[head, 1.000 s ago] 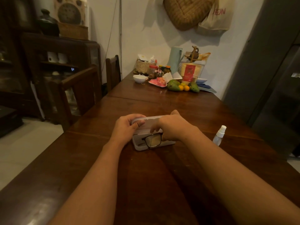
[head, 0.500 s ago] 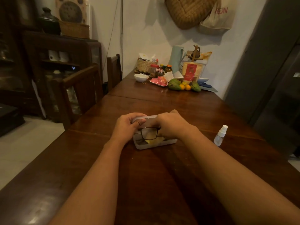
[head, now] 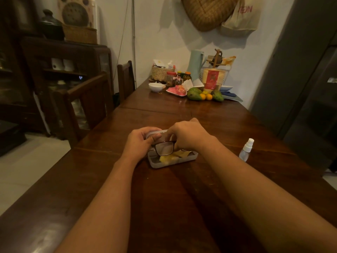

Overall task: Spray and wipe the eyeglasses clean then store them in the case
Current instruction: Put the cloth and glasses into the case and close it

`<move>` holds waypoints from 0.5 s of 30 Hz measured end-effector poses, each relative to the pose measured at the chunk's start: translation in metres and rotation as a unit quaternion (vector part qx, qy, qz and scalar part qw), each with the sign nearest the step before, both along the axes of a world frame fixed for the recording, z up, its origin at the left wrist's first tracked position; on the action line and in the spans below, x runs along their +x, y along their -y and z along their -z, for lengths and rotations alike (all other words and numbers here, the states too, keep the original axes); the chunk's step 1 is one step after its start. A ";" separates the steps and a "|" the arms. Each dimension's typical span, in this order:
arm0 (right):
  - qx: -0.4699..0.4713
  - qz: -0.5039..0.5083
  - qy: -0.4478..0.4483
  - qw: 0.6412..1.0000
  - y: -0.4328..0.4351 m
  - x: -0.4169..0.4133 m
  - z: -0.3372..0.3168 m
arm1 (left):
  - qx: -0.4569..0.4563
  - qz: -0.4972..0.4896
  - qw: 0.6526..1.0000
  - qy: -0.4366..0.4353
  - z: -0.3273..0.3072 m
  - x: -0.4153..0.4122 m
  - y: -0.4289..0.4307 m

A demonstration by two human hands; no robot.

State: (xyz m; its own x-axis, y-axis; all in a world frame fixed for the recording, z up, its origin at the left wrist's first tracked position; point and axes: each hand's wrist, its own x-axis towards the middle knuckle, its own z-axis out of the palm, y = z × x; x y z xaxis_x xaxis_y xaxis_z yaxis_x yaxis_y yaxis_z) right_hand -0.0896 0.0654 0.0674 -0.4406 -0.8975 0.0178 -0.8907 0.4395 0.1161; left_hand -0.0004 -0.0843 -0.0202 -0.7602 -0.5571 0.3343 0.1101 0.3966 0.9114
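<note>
Glasses (head: 165, 149) sit just under the right hand (head: 187, 135), which pinches the frame over the open case (head: 155, 164). Left hand (head: 139, 143) grips the lid (head: 157, 132); cloth (head: 168, 158) below, bottle (head: 246, 150) off right.

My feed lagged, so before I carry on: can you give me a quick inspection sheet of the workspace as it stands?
Surface: dark glossy wooden table.
Job's things: eyeglasses held just above the open case; yellow cloth lies inside it; spray bottle stands upright to the right.
Clutter: bowl, basket, jars and fruit at the far end.
Grippers: left hand grips the case lid; right hand holds the eyeglasses.
Cables: one cord hangs down the wall.
Surroundings: chairs and cabinet at left.
</note>
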 end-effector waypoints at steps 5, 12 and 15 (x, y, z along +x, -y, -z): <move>0.016 0.019 -0.023 0.999 0.001 -0.005 0.008 | 0.020 0.007 1.000 -0.013 0.000 0.000 0.000; -0.002 0.021 0.046 0.999 -0.006 -0.007 0.018 | 0.041 0.007 0.999 -0.016 0.000 0.002 -0.001; -0.008 0.024 0.103 0.994 -0.011 -0.009 0.017 | 0.048 0.005 0.999 -0.010 -0.001 0.002 -0.001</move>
State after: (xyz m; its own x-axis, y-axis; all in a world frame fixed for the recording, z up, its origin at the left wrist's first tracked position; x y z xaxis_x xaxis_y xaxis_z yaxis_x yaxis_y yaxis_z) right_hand -0.0985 0.0762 0.0509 -0.4789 -0.8756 -0.0639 -0.8726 0.4827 -0.0745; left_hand 0.0011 -0.0836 -0.0191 -0.7592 -0.5801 0.2951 0.1327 0.3059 0.9428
